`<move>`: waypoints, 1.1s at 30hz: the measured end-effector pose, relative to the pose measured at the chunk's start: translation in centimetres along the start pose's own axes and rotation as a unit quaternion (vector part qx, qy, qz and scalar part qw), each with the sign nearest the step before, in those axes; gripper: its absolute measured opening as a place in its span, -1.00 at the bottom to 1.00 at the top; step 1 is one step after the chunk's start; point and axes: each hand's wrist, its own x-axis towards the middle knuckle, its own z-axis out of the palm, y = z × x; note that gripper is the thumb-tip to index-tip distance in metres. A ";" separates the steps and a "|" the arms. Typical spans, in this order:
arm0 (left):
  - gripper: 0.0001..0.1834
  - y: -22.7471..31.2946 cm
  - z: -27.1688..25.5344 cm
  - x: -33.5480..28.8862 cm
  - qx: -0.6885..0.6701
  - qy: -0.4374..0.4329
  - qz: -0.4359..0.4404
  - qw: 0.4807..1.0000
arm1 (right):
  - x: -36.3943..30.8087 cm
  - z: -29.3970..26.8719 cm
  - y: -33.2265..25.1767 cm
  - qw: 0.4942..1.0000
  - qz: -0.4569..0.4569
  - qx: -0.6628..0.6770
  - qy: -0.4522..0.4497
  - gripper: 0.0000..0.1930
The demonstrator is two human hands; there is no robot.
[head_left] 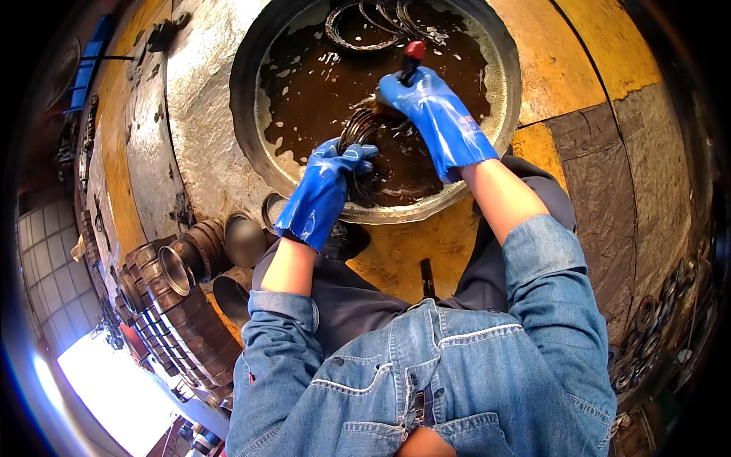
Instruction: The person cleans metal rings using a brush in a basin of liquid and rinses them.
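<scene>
My left hand (326, 183), in a blue rubber glove, is closed around a bundle of thin dark metal rings (361, 128) over a wide round metal basin (245, 107) of brown liquid. The lower part of the bundle dips toward the liquid. In my right hand (430, 107), gloved the same way, is a brush (413, 59) whose black handle ends in a red tip. Its working end is mostly hidden below the glove, against or close beside the rings. More metal rings (358, 30) lie at the far side of the basin, partly in the liquid.
Metal cylinder sleeves (190, 263) and stacked ring-shaped parts stand at the left, close to my left arm. A dark mat (594, 167) covers yellow flooring (533, 38) on the right. Several metal ring-shaped parts (647, 327) lie at the right edge.
</scene>
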 end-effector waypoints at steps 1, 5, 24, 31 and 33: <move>-0.64 -0.2 -0.2 0.0 -0.002 0.001 0.005 1.000 | -0.3 0.5 -0.4 0.997 0.016 0.077 -0.006 -0.65; -0.63 -1.4 -1.1 1.3 -0.002 -0.012 0.019 1.000 | -0.8 2.8 -4.0 0.988 0.031 -0.002 -0.151 -0.68; -0.57 -0.7 3.0 3.0 -0.043 -0.070 0.013 0.997 | -3.6 -5.6 -1.7 0.996 -0.011 -0.025 0.084 -0.59; -0.52 -1.2 2.8 3.2 -0.005 -0.048 -0.104 0.993 | -3.3 -6.7 -1.6 0.995 0.013 0.018 0.093 -0.63; -0.55 -1.5 0.6 3.8 -0.138 -0.087 -0.088 0.983 | -1.8 -5.2 -1.4 0.997 0.023 0.055 0.055 -0.64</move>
